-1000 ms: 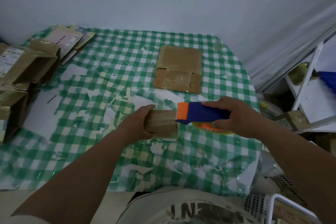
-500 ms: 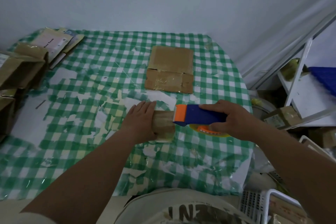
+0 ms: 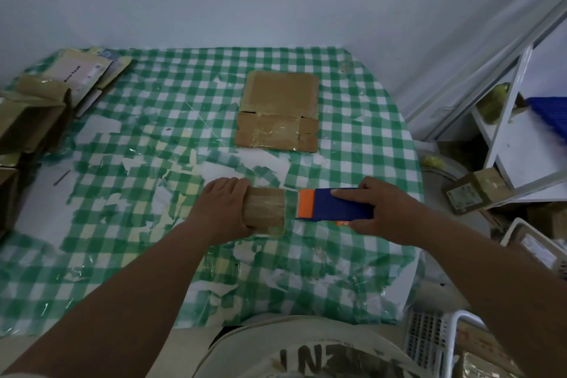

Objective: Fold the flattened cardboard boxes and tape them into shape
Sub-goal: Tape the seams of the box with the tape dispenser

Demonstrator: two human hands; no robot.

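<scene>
As tape dispenser (image 3: pixel 336 205) has pulled away to 3 o'clock, right hand (image 3: pixel 388 212) gripping it, left hand (image 3: pixel 224 209) clasps small box (image 3: pixel 267 207) (seam looks taped).

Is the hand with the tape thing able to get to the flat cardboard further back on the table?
Probably yes. Only bare checked tablecloth lies between the right hand and the flattened cardboard box. But that hand grips the tape dispenser, so it would have to put that down first.

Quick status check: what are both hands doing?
Left hand holds small box. Right hand grips tape dispenser beside box. Nothing blocking.
</scene>
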